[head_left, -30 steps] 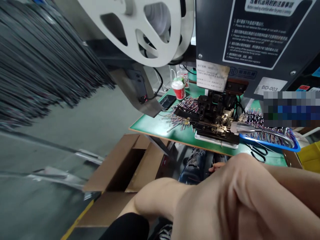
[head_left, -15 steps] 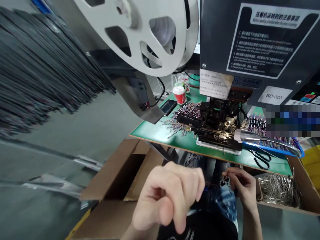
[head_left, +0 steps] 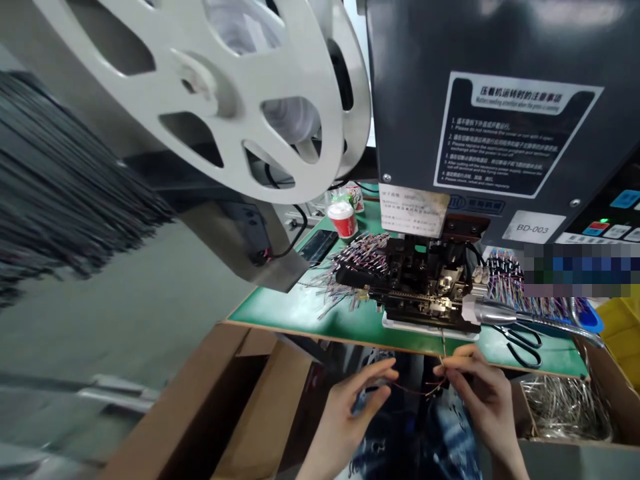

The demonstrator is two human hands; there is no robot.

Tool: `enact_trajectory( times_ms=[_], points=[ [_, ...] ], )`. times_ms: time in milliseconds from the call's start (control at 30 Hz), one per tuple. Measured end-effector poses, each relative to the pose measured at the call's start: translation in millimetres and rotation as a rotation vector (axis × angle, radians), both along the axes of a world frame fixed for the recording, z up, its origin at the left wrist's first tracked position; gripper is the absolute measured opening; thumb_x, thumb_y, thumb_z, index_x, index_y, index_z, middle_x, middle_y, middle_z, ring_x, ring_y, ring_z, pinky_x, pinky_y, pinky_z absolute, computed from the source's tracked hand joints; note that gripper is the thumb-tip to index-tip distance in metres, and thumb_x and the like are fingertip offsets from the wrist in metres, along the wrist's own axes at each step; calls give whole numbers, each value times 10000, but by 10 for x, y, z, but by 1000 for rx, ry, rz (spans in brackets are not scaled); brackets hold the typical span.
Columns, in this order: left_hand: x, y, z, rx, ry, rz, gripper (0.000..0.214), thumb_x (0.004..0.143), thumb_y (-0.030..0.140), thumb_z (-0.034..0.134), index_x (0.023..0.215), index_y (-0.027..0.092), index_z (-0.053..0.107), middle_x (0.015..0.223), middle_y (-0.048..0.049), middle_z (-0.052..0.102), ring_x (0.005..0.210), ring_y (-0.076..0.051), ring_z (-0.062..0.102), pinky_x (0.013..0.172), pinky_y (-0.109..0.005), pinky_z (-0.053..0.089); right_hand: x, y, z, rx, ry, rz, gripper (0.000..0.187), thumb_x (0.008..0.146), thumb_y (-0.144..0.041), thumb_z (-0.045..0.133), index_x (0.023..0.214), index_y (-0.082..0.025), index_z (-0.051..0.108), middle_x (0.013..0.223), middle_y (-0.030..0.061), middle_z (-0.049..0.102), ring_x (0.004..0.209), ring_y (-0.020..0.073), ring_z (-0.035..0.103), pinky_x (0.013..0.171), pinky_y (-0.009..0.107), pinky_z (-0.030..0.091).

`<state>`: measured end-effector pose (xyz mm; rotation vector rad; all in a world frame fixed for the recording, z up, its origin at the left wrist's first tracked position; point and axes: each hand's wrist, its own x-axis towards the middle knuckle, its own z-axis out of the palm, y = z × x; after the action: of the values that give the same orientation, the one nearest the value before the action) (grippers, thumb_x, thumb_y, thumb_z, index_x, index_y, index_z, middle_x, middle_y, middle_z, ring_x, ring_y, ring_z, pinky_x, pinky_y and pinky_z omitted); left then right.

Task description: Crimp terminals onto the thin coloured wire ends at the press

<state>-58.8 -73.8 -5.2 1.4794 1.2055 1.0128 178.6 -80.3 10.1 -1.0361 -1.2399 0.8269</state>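
My right hand (head_left: 483, 393) pinches thin wires (head_left: 436, 387) between thumb and fingers at the table's front edge. One wire end points up toward the terminal crimping machine (head_left: 430, 293); other strands trail left. My left hand (head_left: 353, 407) is just left of them, thumb and fingers apart. A reddish strand reaches close to its fingertips, and I cannot tell whether they touch. The machine's brass-coloured working part lies just beyond my right hand, lit by a lamp on a flexible metal neck (head_left: 500, 312).
Black-handled scissors (head_left: 525, 347) lie right on the green table (head_left: 295, 310). Wire bundles (head_left: 360, 257), a phone (head_left: 319, 247) and a red-and-white cup (head_left: 343, 220) are left of the machine. A large reel (head_left: 225, 100) hangs upper left. Cardboard boxes (head_left: 250, 400) stand below.
My left hand has moved forward from close to the camera toward the wires, its curled fingers opening out. My right hand has stayed pinched on the wires, nearer the machine. The view has tilted upward.
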Motion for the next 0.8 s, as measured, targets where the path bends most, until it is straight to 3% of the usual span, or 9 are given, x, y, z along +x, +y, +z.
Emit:
enact_trajectory(
  times_ms=[133,267,400,567,700,800],
  points=[
    [209,116,-154,6,-175,-141,608,922,664,720,1372,256,734,1329,-127,784,1291,-333,707,1136,-414,545,-69,101,-6,-62,52,-14,206,967,-455,776,985,-272,870,880,75,852,832,266,798,827,370,636],
    [430,209,-165,46,-113,-241,556,941,664,690,1310,258,781,1265,-118,814,1182,-331,763,1085,-417,581,-72,193,-27,-34,39,6,164,989,-399,758,994,-273,864,930,64,866,858,247,821,811,309,641],
    [453,288,5,134,64,-198,342,992,518,677,1155,274,853,1136,-93,853,1076,-316,793,1019,-410,617,-54,277,-46,22,-31,13,114,993,-327,753,1028,-306,859,956,41,871,877,235,825,828,296,643],
    [283,408,77,375,196,-37,240,982,398,706,1143,286,845,1128,-71,858,1113,-317,785,1106,-451,570,-118,388,-131,43,-106,-80,96,962,-352,782,1010,-333,863,939,23,869,864,233,817,849,312,634],
    [306,488,-49,292,140,-92,323,942,451,761,1226,308,819,1154,-64,854,1051,-299,815,961,-356,654,-216,456,-239,-38,-69,-125,142,958,-413,772,983,-310,867,903,45,856,763,234,787,651,288,630],
    [378,532,-138,199,158,-93,220,910,365,794,1112,303,856,1071,-48,871,994,-295,830,924,-347,668,-271,472,-276,-99,-1,-93,202,962,-461,759,970,-290,866,892,58,851,686,214,757,557,257,600]
  ],
)
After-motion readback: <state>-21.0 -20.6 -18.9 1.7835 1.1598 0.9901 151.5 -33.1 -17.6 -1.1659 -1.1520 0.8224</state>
